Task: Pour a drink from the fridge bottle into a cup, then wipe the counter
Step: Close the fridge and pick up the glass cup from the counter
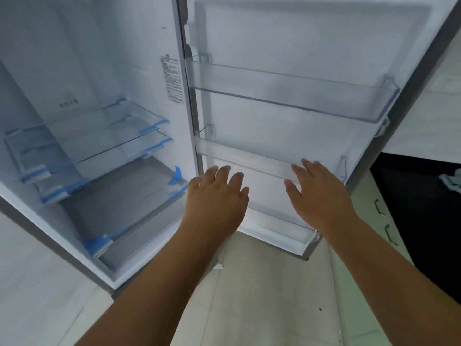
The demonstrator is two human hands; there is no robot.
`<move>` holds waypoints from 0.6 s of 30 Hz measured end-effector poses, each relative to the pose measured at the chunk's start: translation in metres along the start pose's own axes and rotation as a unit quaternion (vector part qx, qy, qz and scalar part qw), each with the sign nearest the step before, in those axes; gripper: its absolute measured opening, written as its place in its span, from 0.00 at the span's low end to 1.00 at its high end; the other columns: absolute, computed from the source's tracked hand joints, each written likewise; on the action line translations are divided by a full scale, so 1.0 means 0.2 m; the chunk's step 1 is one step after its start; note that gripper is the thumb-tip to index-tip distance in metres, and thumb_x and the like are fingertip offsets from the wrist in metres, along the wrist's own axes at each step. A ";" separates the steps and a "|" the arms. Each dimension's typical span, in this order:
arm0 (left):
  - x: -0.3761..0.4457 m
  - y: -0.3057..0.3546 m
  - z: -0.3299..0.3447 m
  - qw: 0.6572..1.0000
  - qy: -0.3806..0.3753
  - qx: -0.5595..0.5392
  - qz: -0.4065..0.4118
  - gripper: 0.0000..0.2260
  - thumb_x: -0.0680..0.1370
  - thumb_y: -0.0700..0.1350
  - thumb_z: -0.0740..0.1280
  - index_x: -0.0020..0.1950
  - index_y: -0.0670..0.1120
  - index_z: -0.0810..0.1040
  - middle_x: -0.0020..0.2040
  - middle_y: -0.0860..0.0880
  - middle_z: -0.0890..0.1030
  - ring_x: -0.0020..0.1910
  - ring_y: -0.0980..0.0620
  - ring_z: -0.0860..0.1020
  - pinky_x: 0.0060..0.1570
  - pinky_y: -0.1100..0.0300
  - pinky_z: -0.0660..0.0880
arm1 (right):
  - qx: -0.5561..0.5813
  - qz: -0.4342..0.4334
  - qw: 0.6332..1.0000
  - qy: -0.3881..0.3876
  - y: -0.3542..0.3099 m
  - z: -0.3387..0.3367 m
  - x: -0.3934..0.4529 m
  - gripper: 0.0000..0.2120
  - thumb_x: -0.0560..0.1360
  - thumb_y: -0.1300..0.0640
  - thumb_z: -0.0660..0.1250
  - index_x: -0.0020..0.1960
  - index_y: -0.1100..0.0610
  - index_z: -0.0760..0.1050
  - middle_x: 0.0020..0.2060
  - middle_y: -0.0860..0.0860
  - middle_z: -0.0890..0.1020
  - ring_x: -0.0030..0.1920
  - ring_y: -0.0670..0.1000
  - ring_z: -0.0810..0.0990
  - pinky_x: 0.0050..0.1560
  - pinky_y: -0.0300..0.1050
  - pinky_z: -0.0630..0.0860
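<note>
- Fridge (99,71) stands wide open, its glass shelves (107,136) taped at the edges with blue strips and holding nothing I can see; the door (299,33) swings out to the right.
- Counter (419,196), dark, sits beyond the door at the right edge, with a pale cloth-like thing (452,181) on it, too cropped to tell more.
- Door bins (287,93), clear plastic, look bare too; no bottle shows anywhere, in the body or the door, and no cup is in view either.
- Left hand (214,201) reaches toward the door's lower part, fingers straight and slightly spread, gripping nothing.
- Right hand (316,193) hovers just before the middle bin (249,156), fingers loosely apart, also holding nothing.
- Bottle, wherever it is: my guess is that a full one would be weighty and perhaps slick from cold, so a wrap around its body rather than the neck would be safest, second hand under the base.
</note>
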State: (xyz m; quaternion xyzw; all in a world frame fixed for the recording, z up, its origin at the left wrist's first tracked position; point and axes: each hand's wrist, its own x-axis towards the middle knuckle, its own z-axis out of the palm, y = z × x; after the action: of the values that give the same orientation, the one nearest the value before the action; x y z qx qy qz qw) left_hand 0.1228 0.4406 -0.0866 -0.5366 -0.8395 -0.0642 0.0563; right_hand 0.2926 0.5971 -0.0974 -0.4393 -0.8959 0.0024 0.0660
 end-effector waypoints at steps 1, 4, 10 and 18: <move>0.03 0.01 -0.01 1.000 0.003 0.004 0.007 0.24 0.87 0.58 0.50 0.82 0.54 0.63 0.83 0.48 0.64 0.82 0.44 0.61 0.76 0.43 0.62 | -0.006 0.003 1.000 -0.016 0.00 0.01 0.02 0.30 0.85 0.38 0.48 0.82 0.51 0.61 0.83 0.52 0.61 0.83 0.55 0.58 0.83 0.54 0.55; 0.15 0.06 -0.02 1.000 -0.001 0.002 0.027 0.24 0.87 0.58 0.49 0.83 0.54 0.60 0.84 0.50 0.60 0.83 0.44 0.58 0.77 0.41 0.59 | -0.005 0.001 0.999 -0.041 0.02 -0.01 0.06 0.33 0.83 0.36 0.43 0.81 0.49 0.63 0.82 0.50 0.62 0.82 0.54 0.60 0.82 0.53 0.57; 0.34 0.26 0.08 0.997 -0.005 -0.011 0.079 0.27 0.88 0.56 0.49 0.86 0.52 0.48 0.86 0.51 0.49 0.85 0.46 0.50 0.80 0.41 0.53 | 0.106 -0.022 0.993 -0.037 0.11 -0.09 0.06 0.37 0.79 0.36 0.39 0.77 0.48 0.72 0.75 0.47 0.75 0.75 0.50 0.73 0.78 0.53 0.67; 0.39 0.41 0.30 0.997 -0.002 -0.044 0.065 0.37 0.80 0.43 0.63 0.86 0.51 0.48 0.86 0.49 0.54 0.85 0.48 0.49 0.80 0.47 0.55 | 0.161 0.014 0.987 0.016 0.42 -0.29 0.04 0.20 0.85 0.40 0.54 0.35 0.44 0.65 0.30 0.44 0.73 0.33 0.43 0.74 0.38 0.40 0.67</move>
State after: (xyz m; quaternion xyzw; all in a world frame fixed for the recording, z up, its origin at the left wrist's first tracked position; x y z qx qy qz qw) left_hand 0.1627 0.5544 -0.1300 -0.5920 -0.7994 -0.0962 0.0347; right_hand 0.3605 0.6518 -0.0447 -0.4357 -0.8762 0.1409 0.1502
